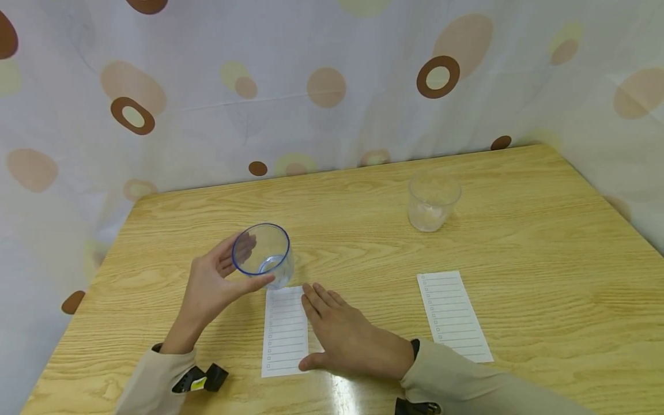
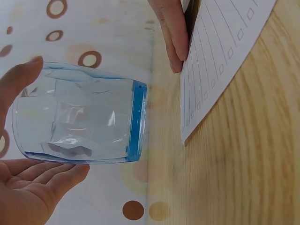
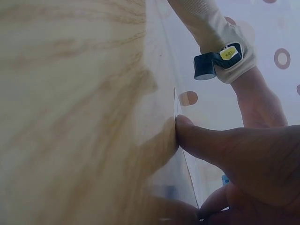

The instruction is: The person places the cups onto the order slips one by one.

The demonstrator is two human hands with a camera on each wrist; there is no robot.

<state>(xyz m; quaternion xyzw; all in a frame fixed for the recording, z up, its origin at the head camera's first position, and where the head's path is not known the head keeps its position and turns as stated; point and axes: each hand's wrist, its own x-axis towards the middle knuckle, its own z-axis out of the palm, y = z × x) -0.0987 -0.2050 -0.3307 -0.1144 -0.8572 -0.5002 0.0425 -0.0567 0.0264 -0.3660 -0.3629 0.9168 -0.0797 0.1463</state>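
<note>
A clear glass with a blue rim (image 1: 277,271) is gripped by my left hand (image 1: 207,288), thumb on one side and fingers on the other. In the left wrist view the glass (image 2: 84,115) hangs above the table, its blue base toward the wood, between the thumb and fingers of my left hand (image 2: 28,192). My right hand (image 1: 347,340) lies flat with straight fingers at the right edge of a lined white paper (image 1: 285,340). The right wrist view has the thumb of my right hand (image 3: 253,164) touching the paper's edge.
A second clear cup (image 1: 433,202) stands at the back right of the wooden table (image 1: 353,219). Another lined paper (image 1: 453,311) lies to the right, near my right sleeve. A dotted curtain (image 1: 285,69) hangs behind the table.
</note>
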